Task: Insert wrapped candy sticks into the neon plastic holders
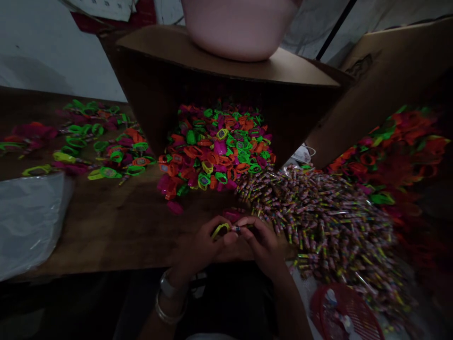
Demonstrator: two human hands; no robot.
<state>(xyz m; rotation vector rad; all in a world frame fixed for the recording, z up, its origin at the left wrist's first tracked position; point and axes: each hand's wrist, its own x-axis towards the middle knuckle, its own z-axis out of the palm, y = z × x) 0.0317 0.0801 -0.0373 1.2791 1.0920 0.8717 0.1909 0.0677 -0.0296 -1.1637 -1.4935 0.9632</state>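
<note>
Yellow-green in colour, the plastic ring (220,230) is pinched between thumb and fingers of the left hand (203,245) at the near middle of the wooden table (106,226), and the right hand (264,242) closes its fingertips on a small wrapped stick (241,228) whose end meets the ring. Just far of the hands a cardboard box (148,94) spills a heap of coloured rings (219,146), with a pile of wrapped sticks (325,217) to the right; the print on their wrappers is too small and dim to read.

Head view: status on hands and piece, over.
Left hand pinching yellow toy band. Right hand holding small wrapped stick against it. Stick pile close right, nothing blocking.
</note>
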